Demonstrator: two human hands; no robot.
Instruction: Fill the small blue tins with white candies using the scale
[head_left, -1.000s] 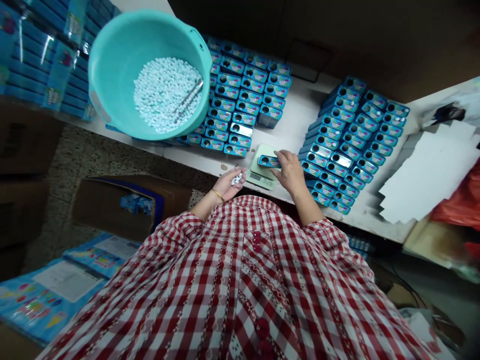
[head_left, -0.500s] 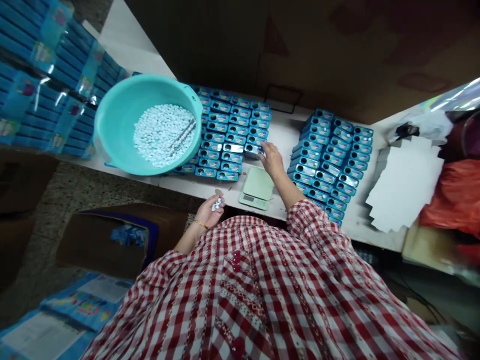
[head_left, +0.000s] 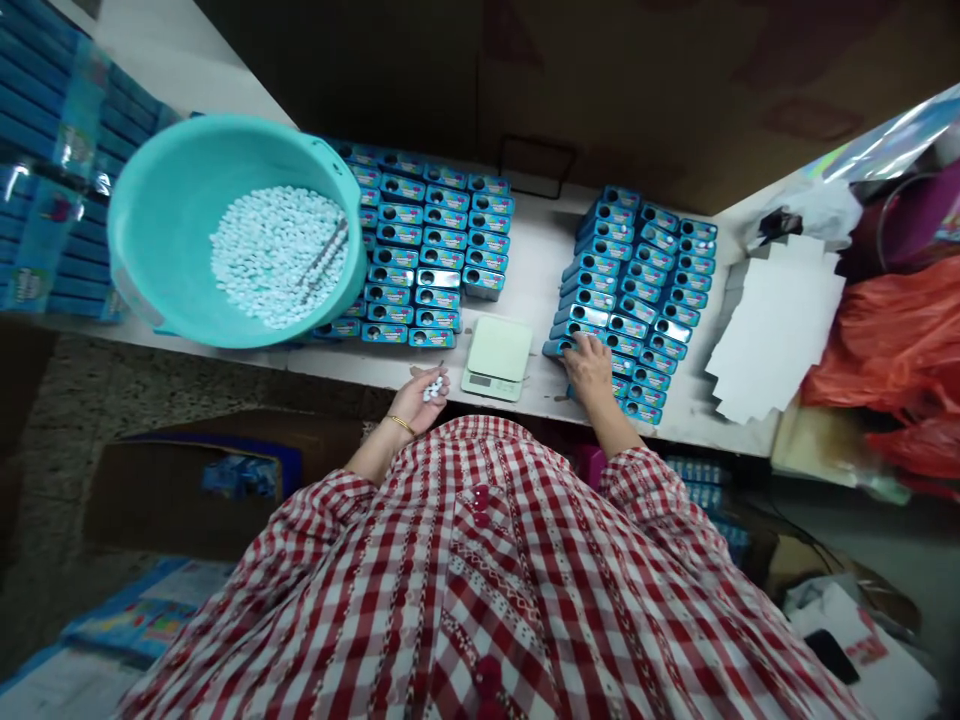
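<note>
No legible text anywhere. Blue tins [head_left: 637, 290] on desk [head_left: 536, 250]: coloured printing on sides, too small to read. Scale [head_left: 496, 357]: display strip blurred, no digits readable. Wrapped blue packs [head_left: 45, 200] at far left: label patches, unreadable. Printed sheets [head_left: 142, 620] on floor: colourful graphics, words indistinct.

The right hand [head_left: 590, 362] has left the left stack of tins [head_left: 427, 260] for the right stack [head_left: 645, 300]

A teal basin [head_left: 150, 250] sits left on the table [head_left: 536, 260]. White card sheets [head_left: 772, 330] lie right. An orange bag [head_left: 900, 340] rests beyond.
</note>
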